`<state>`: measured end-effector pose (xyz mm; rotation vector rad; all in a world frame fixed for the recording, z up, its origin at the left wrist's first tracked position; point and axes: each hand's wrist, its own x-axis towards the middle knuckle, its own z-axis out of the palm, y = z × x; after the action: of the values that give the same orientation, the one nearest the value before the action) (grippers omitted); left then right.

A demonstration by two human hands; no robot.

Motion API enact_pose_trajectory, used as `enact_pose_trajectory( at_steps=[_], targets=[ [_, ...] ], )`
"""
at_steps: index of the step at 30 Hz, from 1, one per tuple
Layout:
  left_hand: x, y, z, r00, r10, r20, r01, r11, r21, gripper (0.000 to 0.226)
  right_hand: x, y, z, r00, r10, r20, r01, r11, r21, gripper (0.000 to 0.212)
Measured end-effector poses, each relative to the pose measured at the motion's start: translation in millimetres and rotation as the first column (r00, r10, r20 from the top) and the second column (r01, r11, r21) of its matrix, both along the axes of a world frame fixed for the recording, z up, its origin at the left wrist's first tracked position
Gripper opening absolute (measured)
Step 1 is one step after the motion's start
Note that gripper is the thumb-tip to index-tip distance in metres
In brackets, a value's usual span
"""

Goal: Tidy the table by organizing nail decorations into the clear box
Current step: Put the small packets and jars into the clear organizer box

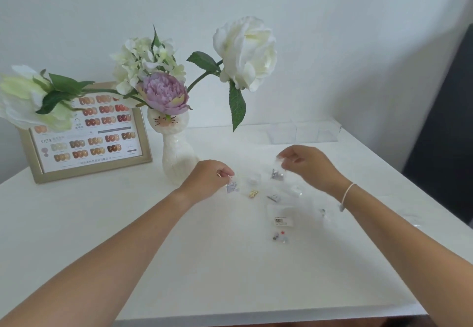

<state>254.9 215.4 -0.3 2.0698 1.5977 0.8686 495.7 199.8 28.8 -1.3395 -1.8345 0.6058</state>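
White tabletop [230,262] carries the job: a clear box [304,132] with dividers stands at one o'clock from the hands, near the wall, with nothing visible inside. Below it, small clear packets of nail decorations lie scattered around the table's centre — a gold charm [253,193], a labelled packet [281,220], a cluster of tiny pieces [280,237] at five o'clock. The left hand [207,177] pinches a packet of pale lilac pieces [232,188] by its top edge; the right hand [304,164] pinches another, holding silver charms [277,174], lifted off the surface. The packets look featherlight, limp and slick — best taken at the top edge, contents hanging, since loose charms would likely scatter.
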Motion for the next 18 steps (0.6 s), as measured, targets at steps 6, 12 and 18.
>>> enact_pose_trajectory(
  at_steps=[6,12,18],
  targets=[
    [47.6,18.8,17.0,0.996,-0.07,0.055,0.065,0.994,0.085,0.017,41.6,54.2,20.1,0.982,-0.165,-0.094,0.173,0.982,0.078,0.019],
    [85.1,58.4,34.7,0.994,-0.083,0.067,0.068,0.979,0.193,0.02,59.5,111.1,33.1,0.955,-0.263,-0.138,0.28,0.951,0.128,0.021],
    [108.1,108.8,41.6,0.993,-0.03,0.11,0.003,0.973,0.232,0.02,56.9,165.3,32.6,0.942,-0.304,-0.141,0.324,0.934,0.15,0.013]
  ],
)
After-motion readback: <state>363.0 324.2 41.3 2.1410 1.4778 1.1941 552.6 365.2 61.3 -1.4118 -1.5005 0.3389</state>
